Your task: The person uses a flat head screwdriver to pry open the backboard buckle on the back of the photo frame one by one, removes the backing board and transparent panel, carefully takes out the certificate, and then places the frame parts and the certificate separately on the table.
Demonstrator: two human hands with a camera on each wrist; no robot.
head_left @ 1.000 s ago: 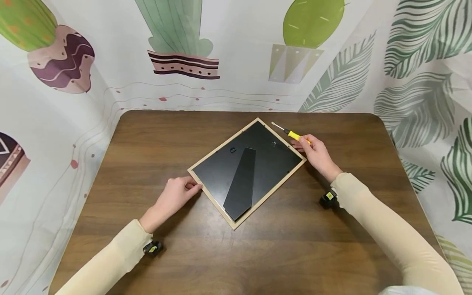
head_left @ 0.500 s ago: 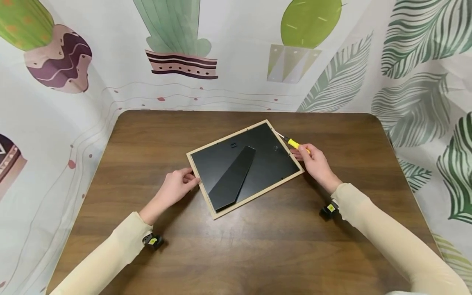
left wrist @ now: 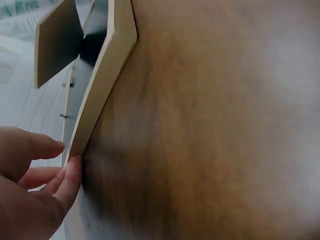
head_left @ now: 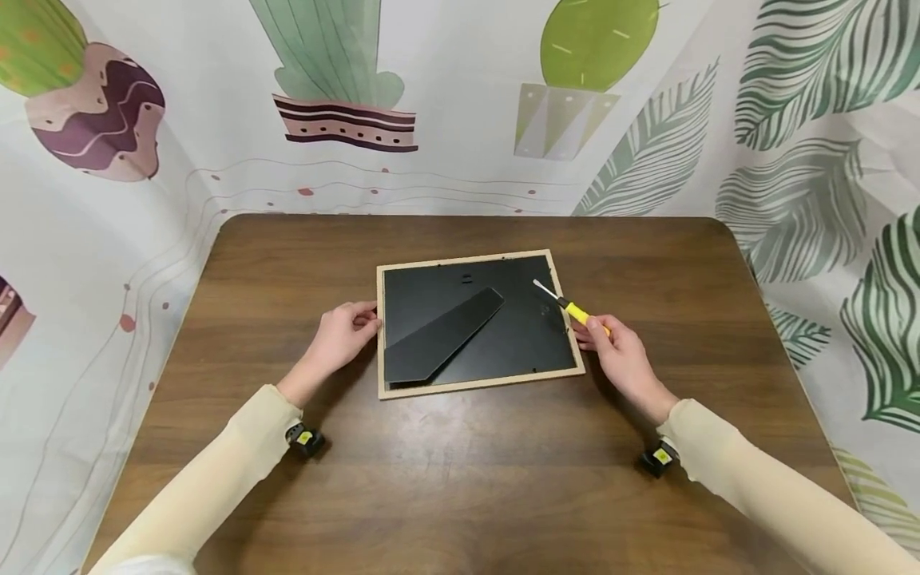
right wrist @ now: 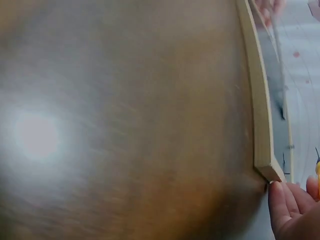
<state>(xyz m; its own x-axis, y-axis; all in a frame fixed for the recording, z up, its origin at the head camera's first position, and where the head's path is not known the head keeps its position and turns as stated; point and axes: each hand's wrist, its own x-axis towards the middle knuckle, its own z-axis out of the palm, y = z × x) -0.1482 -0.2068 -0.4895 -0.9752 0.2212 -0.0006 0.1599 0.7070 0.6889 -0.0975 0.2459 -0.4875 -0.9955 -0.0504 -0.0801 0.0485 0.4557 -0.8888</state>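
Observation:
A picture frame (head_left: 517, 335) with a light wooden border lies back-side up, its long sides running nearly left to right. Its black backing carries a black easel stand (head_left: 442, 339), tilted out in the left wrist view. My left hand (head_left: 343, 335) holds the frame's left border at the fingertips. With my right hand (head_left: 621, 355) I grip a yellow-handled screwdriver (head_left: 577, 313), its metal tip pointing over the backing's upper right. Fingers of that same hand touch the frame's right border, close to a corner in the right wrist view.
The brown wooden table (head_left: 446, 487) has rounded back corners. A white curtain (head_left: 460, 168) printed with cacti and leaves hangs behind and beside it. A small black camera sits at each wrist.
The frame has turned clockwise from a diagonal position to nearly square with the table. My left hand has moved up slightly, and my right hand down with the screwdriver.

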